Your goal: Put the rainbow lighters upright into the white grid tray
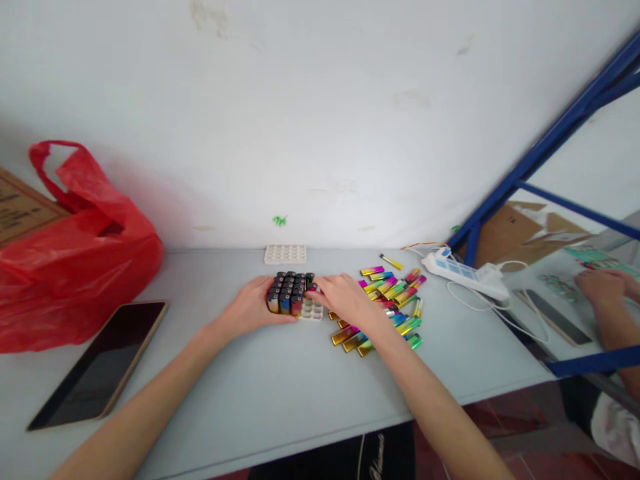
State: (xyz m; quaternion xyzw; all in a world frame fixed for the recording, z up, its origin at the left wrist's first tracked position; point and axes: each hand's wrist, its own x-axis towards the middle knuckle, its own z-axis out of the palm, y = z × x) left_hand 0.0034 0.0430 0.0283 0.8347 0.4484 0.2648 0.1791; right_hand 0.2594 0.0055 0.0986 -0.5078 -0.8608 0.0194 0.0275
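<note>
A white tray with round holes [313, 311] stands on the grey table, its left part filled with upright black-topped lighters [286, 293]. My left hand [254, 308] wraps round the left and front sides of these lighters. At the tray's right part, my right hand [341, 297] pinches a black-topped lighter [312, 285] near the back row; its lower part is hidden. Shiny, many-coloured lighters [395, 290] lie in a loose pile right of the tray, partly behind my right forearm. One yellow lighter [391, 261] lies apart behind the pile.
A second white tray [285, 254] lies by the wall. A red plastic bag [85, 247] and a dark tablet [100, 363] are at the left. At the right are a white power strip [465, 275] with cables, a blue metal frame [530, 160] and another person's hands [603, 287].
</note>
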